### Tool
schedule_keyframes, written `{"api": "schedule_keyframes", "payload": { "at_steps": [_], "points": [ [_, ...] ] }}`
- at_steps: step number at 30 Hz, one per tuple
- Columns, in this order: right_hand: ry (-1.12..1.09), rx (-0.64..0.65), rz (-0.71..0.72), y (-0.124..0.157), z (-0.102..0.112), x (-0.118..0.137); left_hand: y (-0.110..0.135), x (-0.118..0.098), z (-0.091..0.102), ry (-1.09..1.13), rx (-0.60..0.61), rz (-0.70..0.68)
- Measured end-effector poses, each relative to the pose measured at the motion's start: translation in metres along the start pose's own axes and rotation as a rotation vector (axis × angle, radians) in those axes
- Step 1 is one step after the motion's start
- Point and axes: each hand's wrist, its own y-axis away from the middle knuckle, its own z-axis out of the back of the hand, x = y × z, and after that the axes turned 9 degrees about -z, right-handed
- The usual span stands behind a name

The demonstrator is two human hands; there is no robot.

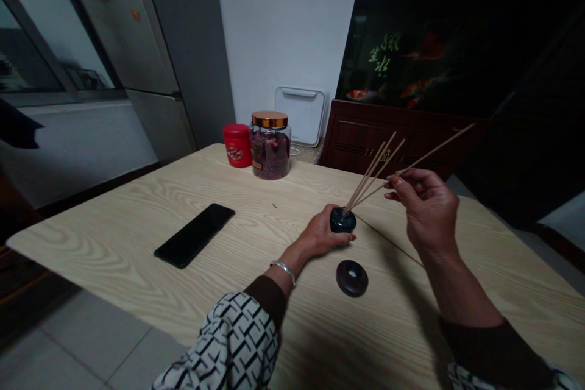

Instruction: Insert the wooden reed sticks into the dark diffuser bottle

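My left hand [322, 233] is wrapped round a small dark bottle [342, 220] standing on the wooden table [137, 237]. Several thin reed sticks [372, 173] fan up and to the right out of the bottle's mouth. My right hand [423, 204] hovers to the right of the bottle, fingers pinched on one long reed stick [439, 147] whose lower end reaches the bottle. A dark round ring-shaped cap [351, 277] lies flat on the table just in front of the bottle. Another stick [388, 244] lies on the table under my right arm.
A black phone [195, 234] lies face down at the left of the table. A red tin [236, 145] and a glass jar [270, 146] of dried petals with a copper lid stand at the far edge. A grey fridge [150, 55] and a dark cabinet [365, 134] stand beyond.
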Motion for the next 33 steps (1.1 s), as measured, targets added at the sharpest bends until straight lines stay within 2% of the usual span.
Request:
{"api": "schedule_keyframes", "payload": {
  "at_steps": [4, 10, 13, 15, 17, 20, 22, 24, 29, 33],
  "points": [
    [0.041, 0.078, -0.051, 0.003, -0.005, -0.011, 0.0, 0.001, 0.0, -0.015, 0.003, 0.007],
    [0.188, 0.28, -0.187, 0.006, -0.009, -0.033, 0.0, 0.0, -0.001, -0.034, 0.0, -0.003],
    [0.287, 0.411, -0.249, 0.0, 0.0, -0.035, 0.0, 0.0, 0.0, -0.03, -0.002, -0.003],
    [0.374, 0.498, -0.269, -0.009, 0.014, -0.038, 0.0, 0.0, -0.001, -0.017, -0.001, 0.0],
    [0.582, 0.572, -0.246, -0.018, 0.032, -0.044, 0.0, 0.0, -0.001, -0.004, 0.0, 0.007],
    [1.153, 0.638, -0.209, -0.027, 0.056, -0.06, 0.0, 0.002, 0.0, -0.001, 0.001, 0.006],
    [1.487, 0.671, -0.227, -0.027, 0.064, -0.07, 0.0, 0.002, 0.0, -0.016, 0.003, 0.001],
    [1.646, 0.71, -0.24, -0.024, 0.065, -0.075, 0.0, 0.002, 0.0, -0.027, 0.005, 0.0],
    [1.717, 0.74, -0.263, -0.018, 0.055, -0.074, 0.0, 0.001, 0.0, -0.017, 0.009, 0.005],
    [1.664, 0.707, -0.247, -0.02, 0.056, -0.074, 0.0, 0.001, 0.0, -0.018, 0.011, 0.015]
  ]
}}
